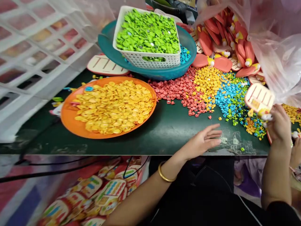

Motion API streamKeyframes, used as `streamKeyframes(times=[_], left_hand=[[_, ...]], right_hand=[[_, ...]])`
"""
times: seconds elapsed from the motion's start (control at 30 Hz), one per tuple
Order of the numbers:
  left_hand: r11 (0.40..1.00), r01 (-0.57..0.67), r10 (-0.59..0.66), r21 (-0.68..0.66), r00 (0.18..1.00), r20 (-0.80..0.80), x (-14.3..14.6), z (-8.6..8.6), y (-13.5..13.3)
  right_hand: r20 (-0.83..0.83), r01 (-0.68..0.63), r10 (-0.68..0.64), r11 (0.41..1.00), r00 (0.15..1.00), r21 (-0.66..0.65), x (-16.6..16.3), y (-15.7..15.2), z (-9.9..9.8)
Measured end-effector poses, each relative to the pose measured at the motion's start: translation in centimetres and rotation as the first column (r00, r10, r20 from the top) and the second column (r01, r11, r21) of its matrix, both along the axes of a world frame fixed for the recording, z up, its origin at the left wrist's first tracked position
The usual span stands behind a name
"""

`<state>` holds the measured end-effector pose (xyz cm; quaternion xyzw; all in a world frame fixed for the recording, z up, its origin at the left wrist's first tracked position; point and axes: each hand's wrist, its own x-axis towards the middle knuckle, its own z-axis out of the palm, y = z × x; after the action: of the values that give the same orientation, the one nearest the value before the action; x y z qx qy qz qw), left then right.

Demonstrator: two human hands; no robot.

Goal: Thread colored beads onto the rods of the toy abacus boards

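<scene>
My right hand (279, 124) is closed on a toy panel (260, 97), a cream board with dark slots and a yellow-and-white figure at its lower end, held up over the table's right side. My left hand (204, 141) hovers over the table's front edge, fingers stretched out, nothing in it. Beyond it lie loose piles of small plastic pieces: red (178, 89), yellow (208, 83), and mixed blue and green (231, 95). Some yellow and green bits (255, 127) sit just below the held panel.
An orange plate (68, 117) of yellow pieces stands at left. Behind it a white basket (131, 58) of green pieces rests on a teal basin (107, 40). Red-backed panels (205, 42) spill from a plastic bag (270, 56). Finished-looking panels (110, 191) lie below the table; another person's hand (296, 153) is far right.
</scene>
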<state>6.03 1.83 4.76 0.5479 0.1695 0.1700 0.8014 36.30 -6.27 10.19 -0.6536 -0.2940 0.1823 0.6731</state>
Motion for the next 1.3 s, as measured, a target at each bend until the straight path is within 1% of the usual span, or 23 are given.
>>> streamKeyframes(times=[0.07, 0.13, 0.17, 0.2, 0.23, 0.27, 0.3, 0.33, 0.37, 0.43, 0.5, 0.53, 0.57, 0.63, 0.7, 0.73, 0.77, 0.8, 0.87, 0.93, 1.03, 1.17, 1.3], left_hand=[[0.985, -0.120, 0.131, -0.124, 0.988, 0.083, 1.4, 0.1, -0.8], [0.919, -0.348, 0.363, -0.186, 0.930, 0.056, 1.6, 0.1, -1.7], [0.863, -0.469, 0.477, -0.185, 0.879, 0.000, 1.0, 0.1, -1.9], [0.817, -0.554, 0.551, -0.161, 0.832, -0.068, 0.1, 0.1, -1.8], [0.794, -0.597, 0.584, -0.114, 0.802, -0.128, -1.3, 0.1, -1.4], [0.801, -0.596, 0.581, -0.047, 0.794, -0.178, -3.0, 0.0, -0.7], [0.847, -0.532, 0.522, 0.019, 0.822, -0.230, -4.7, 0.0, 0.2], [0.876, -0.475, 0.479, 0.085, 0.833, -0.278, -6.3, 0.0, 1.3], [0.905, -0.401, 0.424, 0.140, 0.844, -0.328, -7.7, 0.0, 2.5], [0.961, -0.176, 0.254, 0.212, 0.864, -0.436, -9.1, 0.1, 5.0], [0.954, 0.091, 0.076, 0.286, 0.848, -0.524, -8.7, 0.4, 7.1], [0.912, 0.205, 0.036, 0.355, 0.823, -0.567, -7.9, 0.6, 7.7], [0.849, 0.277, 0.060, 0.450, 0.796, -0.602, -7.0, 0.8, 8.1], [0.668, 0.265, 0.260, 0.696, 0.793, -0.552, -5.2, 1.2, 7.4], [0.424, 0.153, 0.488, 0.892, 0.791, -0.368, -4.3, 1.1, 5.3], [0.328, 0.104, 0.566, 0.939, 0.774, -0.283, -4.2, 0.9, 3.9], [0.274, 0.073, 0.602, 0.959, 0.764, -0.230, -4.5, 0.5, 2.5], [0.253, 0.058, 0.597, 0.966, 0.776, -0.202, -4.9, 0.0, 1.1], [0.257, 0.041, 0.532, 0.966, 0.828, -0.177, -6.1, -1.3, -1.0], [0.286, 0.009, 0.481, 0.958, 0.864, -0.151, -7.0, -2.6, -2.2], [0.324, -0.071, 0.475, 0.943, 0.874, -0.098, -7.4, -4.1, -2.6], [0.362, -0.151, 0.475, 0.920, 0.879, -0.042, -6.9, -4.8, -2.4], [0.374, -0.148, 0.476, 0.916, 0.878, -0.052, -6.6, -4.7, -2.5]], right_hand=[[-0.085, -0.138, 0.134, 0.989, 0.987, -0.045, -6.8, -2.1, -1.5], [-0.013, -0.275, 0.277, 0.945, 0.961, -0.176, -12.0, -4.0, -3.3], [0.114, -0.225, 0.262, 0.938, 0.958, -0.264, -13.4, -4.9, -4.2], [0.276, -0.088, 0.189, 0.936, 0.942, -0.341, -14.1, -5.9, -5.2], [0.432, 0.065, 0.128, 0.912, 0.893, -0.404, -14.1, -7.0, -6.1], [0.562, 0.204, 0.093, 0.874, 0.822, -0.442, -13.5, -8.0, -7.0], [0.648, 0.289, 0.104, 0.833, 0.755, -0.472, -12.7, -8.8, -7.8], [0.689, 0.311, 0.159, 0.804, 0.707, -0.506, -11.6, -9.4, -8.6], [0.697, 0.281, 0.236, 0.793, 0.677, -0.541, -10.6, -9.6, -9.1], [0.693, 0.178, 0.352, 0.803, 0.629, -0.569, -8.9, -8.6, -9.7], [0.721, 0.154, 0.359, 0.828, 0.592, -0.539, -8.1, -5.9, -9.7], [0.748, 0.184, 0.327, 0.840, 0.578, -0.510, -8.1, -4.3, -9.4], [0.777, 0.232, 0.277, 0.850, 0.565, -0.472, -8.3, -2.5, -9.1], [0.818, 0.293, 0.188, 0.871, 0.544, -0.395, -9.3, 0.7, -8.4], [0.804, 0.202, 0.218, 0.901, 0.554, -0.383, -10.8, 3.5, -8.0], [0.779, 0.109, 0.285, 0.906, 0.559, -0.410, -11.6, 4.7, -8.0], [0.746, 0.013, 0.368, 0.893, 0.555, -0.449, -12.4, 5.6, -8.1], [0.712, -0.069, 0.447, 0.867, 0.542, -0.493, -13.1, 6.4, -8.2], [0.666, -0.151, 0.529, 0.829, 0.525, -0.539, -14.1, 7.0, -8.3], [0.657, -0.191, 0.526, 0.837, 0.540, -0.513, -14.5, 6.5, -8.3], [0.652, -0.264, 0.527, 0.846, 0.545, -0.463, -15.0, 4.4, -8.0], [0.679, -0.270, 0.553, 0.831, 0.482, -0.485, -15.8, 2.5, -8.2], [0.671, -0.299, 0.599, 0.800, 0.437, -0.520, -16.0, 1.4, -8.3]])
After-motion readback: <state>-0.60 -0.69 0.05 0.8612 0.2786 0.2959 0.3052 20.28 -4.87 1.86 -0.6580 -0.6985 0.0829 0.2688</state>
